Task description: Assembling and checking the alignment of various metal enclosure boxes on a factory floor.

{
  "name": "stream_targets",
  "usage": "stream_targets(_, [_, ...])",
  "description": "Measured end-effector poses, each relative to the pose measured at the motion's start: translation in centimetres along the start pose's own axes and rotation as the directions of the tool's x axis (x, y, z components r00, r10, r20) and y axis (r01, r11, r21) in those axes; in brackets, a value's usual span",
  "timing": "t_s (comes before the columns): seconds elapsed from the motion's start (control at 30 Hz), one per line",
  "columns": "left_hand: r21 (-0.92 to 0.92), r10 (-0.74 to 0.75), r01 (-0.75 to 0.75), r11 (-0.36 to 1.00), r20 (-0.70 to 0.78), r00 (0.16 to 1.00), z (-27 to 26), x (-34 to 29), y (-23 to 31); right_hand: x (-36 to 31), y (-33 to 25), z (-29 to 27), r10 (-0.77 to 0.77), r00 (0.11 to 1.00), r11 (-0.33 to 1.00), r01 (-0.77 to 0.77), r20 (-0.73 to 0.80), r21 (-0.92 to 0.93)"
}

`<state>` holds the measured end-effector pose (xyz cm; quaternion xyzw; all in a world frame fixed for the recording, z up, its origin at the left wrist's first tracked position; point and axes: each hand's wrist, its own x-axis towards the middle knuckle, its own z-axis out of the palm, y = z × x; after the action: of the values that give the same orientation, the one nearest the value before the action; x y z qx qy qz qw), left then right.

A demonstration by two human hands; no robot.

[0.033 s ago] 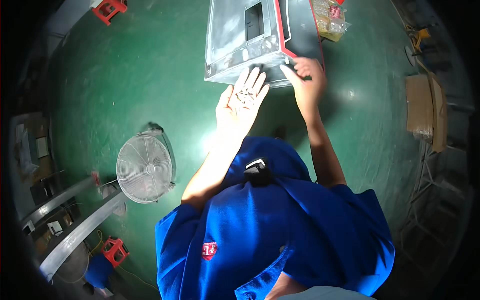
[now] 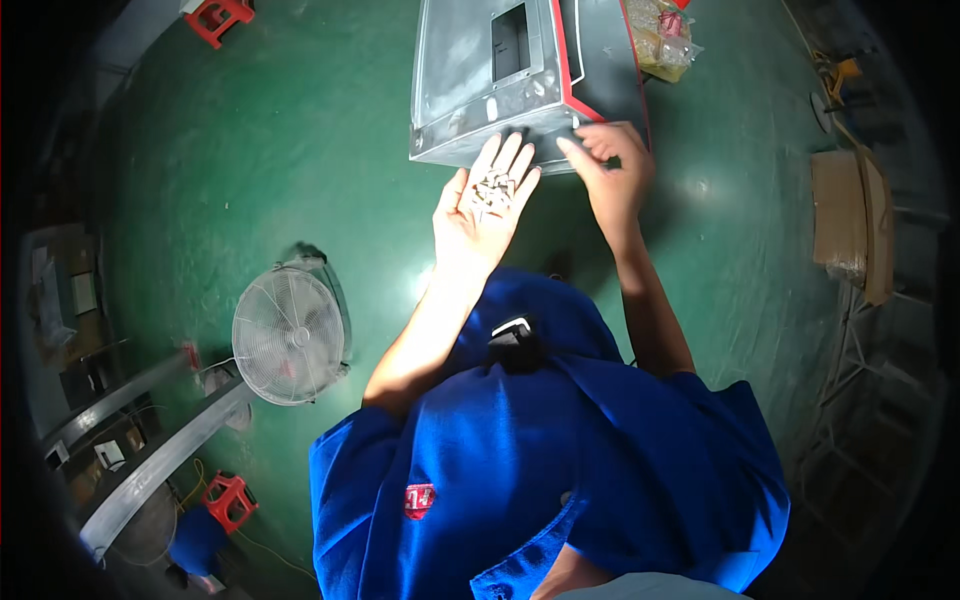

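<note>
My left hand is turned palm up, fingers stretched out, just below the near edge of a grey metal cabinet. Several small pale pieces, perhaps screws or fasteners, lie on its palm and fingers. Close to the cabinet's near right corner, my right hand is closed, its fingers curled and the thumb pointing left. Blur and small size hide whether anything sits between those fingertips. A red edge strip runs down to that corner, and a rectangular opening cuts the cabinet's upper face.
A round floor fan stands on the green floor at the left. Red stools are at the lower left and upper left. Clear plastic bags lie beyond the cabinet's right side. Cardboard leans by a rack at the far right.
My right hand has shifted slightly left and its fingertips have moved a little. The left hand and the pieces on it stay nearly in place.
</note>
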<state>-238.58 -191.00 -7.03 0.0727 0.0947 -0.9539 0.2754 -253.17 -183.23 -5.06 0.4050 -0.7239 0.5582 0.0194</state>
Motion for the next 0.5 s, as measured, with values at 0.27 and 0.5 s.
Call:
stream_targets(0.27, [0.258, -0.049, 0.046, 0.965, 0.006, 0.999, -2.5, 0.8, 0.1, -3.4, -3.1, 1.6, -0.164, 0.815, 0.981, 0.193, 0.555, 0.005])
stream_targets(0.5, [0.108, -0.088, 0.100, 0.989, -0.112, 0.990, -3.3, 2.3, 1.0, -1.3, -1.7, 0.1, -0.068, 0.890, 0.996, 0.036, 0.451, 0.079])
